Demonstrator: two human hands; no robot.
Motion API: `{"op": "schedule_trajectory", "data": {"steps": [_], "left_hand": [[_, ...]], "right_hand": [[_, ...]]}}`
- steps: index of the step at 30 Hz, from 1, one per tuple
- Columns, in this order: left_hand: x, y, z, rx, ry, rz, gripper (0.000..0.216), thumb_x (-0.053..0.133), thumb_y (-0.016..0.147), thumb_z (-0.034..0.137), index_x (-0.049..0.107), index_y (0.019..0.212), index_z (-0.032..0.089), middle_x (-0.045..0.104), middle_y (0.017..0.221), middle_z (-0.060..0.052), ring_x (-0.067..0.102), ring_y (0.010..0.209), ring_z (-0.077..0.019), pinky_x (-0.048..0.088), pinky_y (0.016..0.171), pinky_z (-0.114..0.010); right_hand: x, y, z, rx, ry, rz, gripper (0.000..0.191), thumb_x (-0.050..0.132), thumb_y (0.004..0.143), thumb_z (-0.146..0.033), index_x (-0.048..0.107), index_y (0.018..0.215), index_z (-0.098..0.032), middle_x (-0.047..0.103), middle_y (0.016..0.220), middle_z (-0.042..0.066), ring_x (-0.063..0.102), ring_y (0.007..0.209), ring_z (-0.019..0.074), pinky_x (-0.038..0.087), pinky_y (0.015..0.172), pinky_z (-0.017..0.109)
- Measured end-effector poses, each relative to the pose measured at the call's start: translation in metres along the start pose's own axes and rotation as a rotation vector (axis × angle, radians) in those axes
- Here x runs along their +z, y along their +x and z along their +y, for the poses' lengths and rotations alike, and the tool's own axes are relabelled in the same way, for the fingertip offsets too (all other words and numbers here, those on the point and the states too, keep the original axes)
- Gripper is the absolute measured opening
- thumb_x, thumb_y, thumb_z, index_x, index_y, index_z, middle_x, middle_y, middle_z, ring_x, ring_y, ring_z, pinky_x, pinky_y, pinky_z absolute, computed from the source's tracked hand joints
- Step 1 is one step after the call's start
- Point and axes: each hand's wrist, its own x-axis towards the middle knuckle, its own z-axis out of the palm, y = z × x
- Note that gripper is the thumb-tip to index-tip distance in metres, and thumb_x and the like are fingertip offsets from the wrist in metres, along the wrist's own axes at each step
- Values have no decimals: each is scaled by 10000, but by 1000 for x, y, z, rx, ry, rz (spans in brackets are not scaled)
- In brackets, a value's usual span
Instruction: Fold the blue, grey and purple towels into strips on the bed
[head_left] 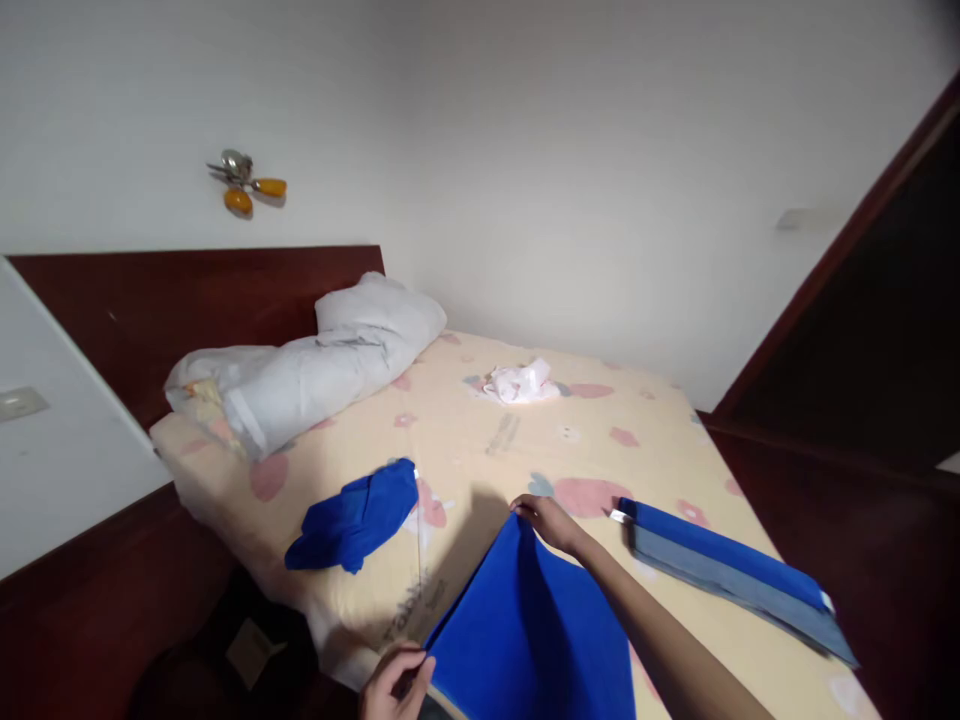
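A bright blue cloth [529, 630] lies spread on the near edge of the bed. My right hand [547, 520] reaches forward and pinches its far corner, fingers closed on the fabric. My left hand [394, 685] grips the near left corner at the bed's edge, fingers curled on the cloth. A crumpled blue cloth [356, 520] lies to the left of my hands. A long folded blue and grey cloth [731, 580] lies to the right of my right arm.
The bed [480, 440] has a cream sheet with pink shapes. A white bundled duvet [315, 370] lies at the dark wooden headboard [187, 300]. A small white crumpled item [521, 382] sits mid-bed. A dark doorway [885, 330] is at right.
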Motion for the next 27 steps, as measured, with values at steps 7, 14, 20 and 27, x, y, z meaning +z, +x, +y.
{"op": "schedule_trajectory", "data": {"steps": [7, 14, 20, 27], "left_hand": [[-30, 19, 110, 208, -32, -178, 318, 707, 800, 537, 814, 879, 247, 786, 1029, -92, 752, 947, -274, 633, 845, -320], [-39, 24, 212, 534, -38, -280, 188, 730, 830, 406, 802, 888, 242, 792, 1013, -67, 749, 937, -227, 628, 876, -320], [-19, 12, 255, 428, -215, -376, 217, 792, 750, 420, 777, 786, 206, 793, 892, -77, 766, 829, -234, 656, 743, -289], [58, 33, 237, 288, -266, -537, 233, 802, 744, 388, 767, 814, 168, 790, 893, -83, 762, 842, -225, 643, 743, -264]], "right_hand": [[-109, -154, -52, -40, 179, 328, 461, 537, 918, -608, 735, 1045, -211, 741, 1116, 100, 671, 1051, 272, 517, 935, 376], [-152, -318, -92, 52, 170, 488, 397, 654, 860, -591, 779, 1054, -268, 759, 1080, 79, 690, 989, 269, 560, 884, 361], [-146, -395, -102, 77, 159, 714, 252, 735, 770, -570, 812, 867, -350, 779, 893, 74, 731, 845, 287, 621, 793, 358], [-134, -407, -51, 263, 298, 766, 291, 774, 719, -560, 812, 857, -307, 777, 884, 83, 730, 808, 275, 628, 715, 316]]}}
